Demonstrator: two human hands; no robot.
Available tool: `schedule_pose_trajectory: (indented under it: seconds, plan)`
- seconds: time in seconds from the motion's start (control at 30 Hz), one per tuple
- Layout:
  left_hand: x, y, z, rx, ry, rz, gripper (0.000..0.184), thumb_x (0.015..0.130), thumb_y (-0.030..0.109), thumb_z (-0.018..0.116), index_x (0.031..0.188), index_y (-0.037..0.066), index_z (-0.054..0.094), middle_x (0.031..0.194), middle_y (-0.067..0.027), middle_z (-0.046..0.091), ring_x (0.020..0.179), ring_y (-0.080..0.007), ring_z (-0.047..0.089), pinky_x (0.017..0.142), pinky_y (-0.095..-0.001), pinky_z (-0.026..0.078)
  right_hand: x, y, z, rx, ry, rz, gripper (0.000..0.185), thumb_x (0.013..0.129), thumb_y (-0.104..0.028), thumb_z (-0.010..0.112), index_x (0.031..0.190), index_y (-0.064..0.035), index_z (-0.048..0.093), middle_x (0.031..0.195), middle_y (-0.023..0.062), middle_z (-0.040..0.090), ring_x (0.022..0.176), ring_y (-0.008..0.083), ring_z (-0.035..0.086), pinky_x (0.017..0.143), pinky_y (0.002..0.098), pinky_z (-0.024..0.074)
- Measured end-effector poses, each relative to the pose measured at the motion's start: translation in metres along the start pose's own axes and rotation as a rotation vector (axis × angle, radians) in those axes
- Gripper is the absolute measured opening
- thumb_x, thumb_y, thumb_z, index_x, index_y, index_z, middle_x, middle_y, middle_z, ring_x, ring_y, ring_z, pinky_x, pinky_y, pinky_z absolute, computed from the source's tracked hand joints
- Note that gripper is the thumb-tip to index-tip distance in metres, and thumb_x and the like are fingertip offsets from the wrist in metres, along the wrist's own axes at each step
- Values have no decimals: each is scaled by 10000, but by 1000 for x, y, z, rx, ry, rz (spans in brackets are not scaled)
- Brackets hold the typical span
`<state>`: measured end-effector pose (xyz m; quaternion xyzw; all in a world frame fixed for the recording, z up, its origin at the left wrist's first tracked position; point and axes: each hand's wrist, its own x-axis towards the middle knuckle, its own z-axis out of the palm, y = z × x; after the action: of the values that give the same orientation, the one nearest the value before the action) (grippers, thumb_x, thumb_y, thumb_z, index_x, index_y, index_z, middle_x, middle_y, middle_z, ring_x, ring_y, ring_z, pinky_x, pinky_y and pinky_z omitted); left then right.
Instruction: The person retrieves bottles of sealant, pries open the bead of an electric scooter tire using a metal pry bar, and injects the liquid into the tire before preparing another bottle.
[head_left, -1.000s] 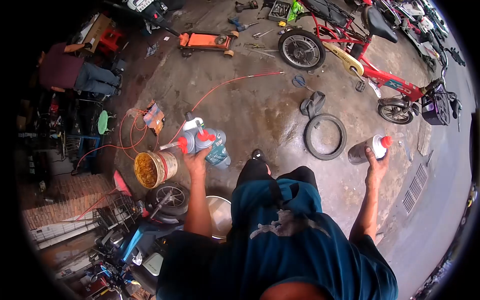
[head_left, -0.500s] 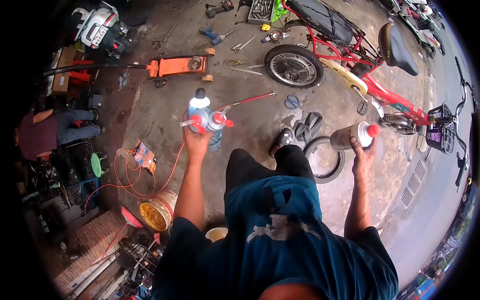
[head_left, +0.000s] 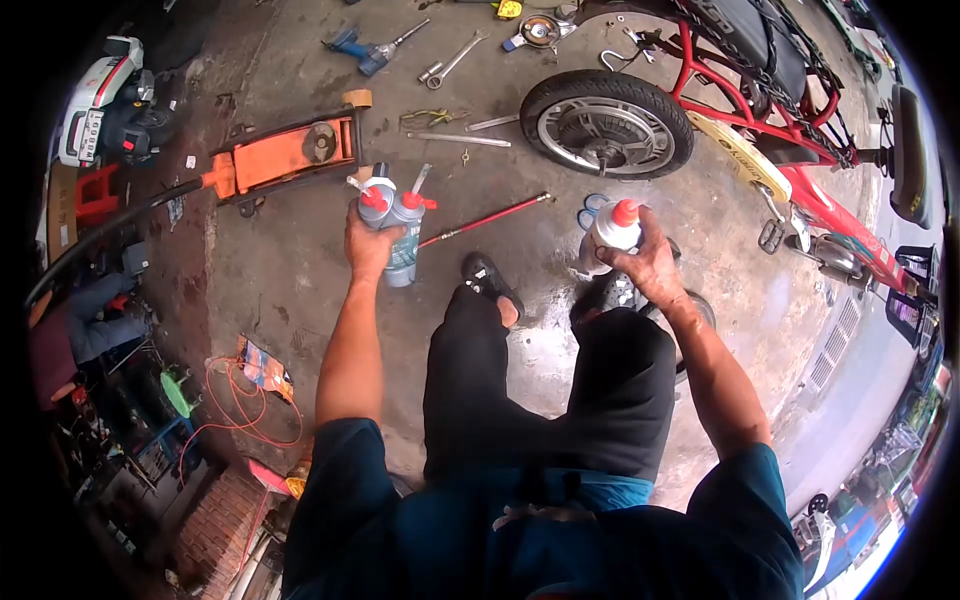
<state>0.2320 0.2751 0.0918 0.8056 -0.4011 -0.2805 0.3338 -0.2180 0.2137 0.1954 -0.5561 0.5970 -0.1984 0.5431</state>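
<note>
My left hand (head_left: 368, 245) is closed around a cluster of squeeze bottles (head_left: 404, 250) with red caps and clear nozzles. Behind them a dark cap shows, its bottle mostly hidden. My right hand (head_left: 650, 268) grips a white squeeze bottle (head_left: 617, 234) with a red cap, held roughly upright in front of my right leg. The two hands are well apart, both above the concrete floor. Under the left bunch runs a red rod (head_left: 490, 220) on the ground. Blue-handled scissors (head_left: 590, 208) lie just behind the right bottle.
An orange floor jack (head_left: 280, 162) stands ahead on the left. A red electric bicycle (head_left: 690, 75) with its rear wheel (head_left: 606, 125) is ahead on the right. A cordless drill (head_left: 375, 50) and wrench (head_left: 458, 58) lie beyond. A person (head_left: 75, 335) sits far left near an orange hose (head_left: 240, 410).
I have stepped forward, so the jack and bicycle look nearer. My right hand has swung inward, and its bottle has gone from sideways to nearly upright. The left hand still holds its bottles.
</note>
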Motion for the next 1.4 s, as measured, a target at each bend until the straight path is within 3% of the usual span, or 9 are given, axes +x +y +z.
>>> schedule_pose_trajectory:
  seconds: [0.57, 0.7, 0.73, 0.83, 0.9, 1.03, 1.13, 1.3, 1.4]
  plan:
    - [123, -213, 99, 826, -233, -75, 1128, 607, 303, 871, 1544, 48, 297, 1435, -274, 465, 1385, -419, 403, 1135, -509, 336, 230, 217, 172, -573, -810, -28, 749, 651, -460, 798, 1283, -99, 621, 1149, 221, 682, 1107, 368, 644, 967, 422, 499]
    - [93, -166, 118, 868, -107, 38, 926, 662, 306, 851, 1462, 63, 451, 1396, -231, 488, 1345, -389, 413, 1098, -532, 318, 238, 237, 172, -603, -762, -61, 844, 679, -482, 809, 1359, -64, 535, 1171, 226, 672, 1129, 384, 633, 981, 430, 490]
    - [88, -163, 128, 763, 119, 424, 688, 725, 264, 816, 1337, 67, 570, 1252, -187, 577, 1227, -374, 505, 1054, -510, 362, 244, 239, 172, -630, -732, -47, 880, 690, -492, 813, 1386, -50, 504, 1179, 231, 668, 1136, 388, 629, 987, 433, 487]
    - [87, -89, 162, 434, -158, 603, 415, 789, 66, 724, 1197, 43, 653, 1133, -137, 665, 1080, -348, 607, 988, -411, 458, 243, 213, 160, -595, -834, -59, 1002, 719, -550, 811, 1448, -3, 397, 1304, 265, 590, 1223, 403, 572, 1014, 457, 471]
    - [121, -100, 216, 481, -277, 672, 410, 803, 75, 710, 1206, 38, 648, 1154, -142, 661, 1106, -345, 602, 999, -424, 455, 223, 232, 165, -932, -644, -488, 986, 774, -598, 753, 1459, 6, 380, 1414, 262, 467, 1319, 418, 473, 1087, 474, 411]
    - [186, -128, 260, 828, -287, 670, 471, 799, 18, 612, 1270, 28, 610, 1251, -166, 626, 1177, -357, 577, 1045, -444, 443, 209, 111, 52, -801, -197, -1173, 529, 790, -317, 781, 1222, -68, 602, 1121, 123, 595, 1069, 301, 580, 937, 457, 459]
    - [213, -144, 263, 1004, -277, 690, 523, 754, -1, 620, 1274, 39, 591, 1243, -168, 609, 1172, -361, 574, 1041, -444, 446, 230, 75, -47, -916, 534, -1099, 652, 793, -350, 815, 1301, -25, 567, 1188, 169, 604, 1081, 324, 599, 926, 446, 500]
    - [232, -148, 274, 1173, -401, 765, 440, 708, 34, 701, 1141, 41, 619, 1132, -154, 620, 1093, -325, 599, 964, -416, 484, 245, 59, -111, -637, 181, -513, 900, 731, -400, 876, 1416, 20, 470, 1331, 237, 597, 1275, 309, 568, 1090, 396, 449]
    - [235, -136, 271, 1207, -467, 785, 335, 706, 51, 693, 1035, 55, 635, 1081, -151, 636, 1046, -321, 612, 928, -412, 494, 271, 57, -117, -505, -1, -430, 736, 726, -289, 887, 1293, 64, 578, 1156, 181, 699, 1088, 246, 667, 999, 341, 499]
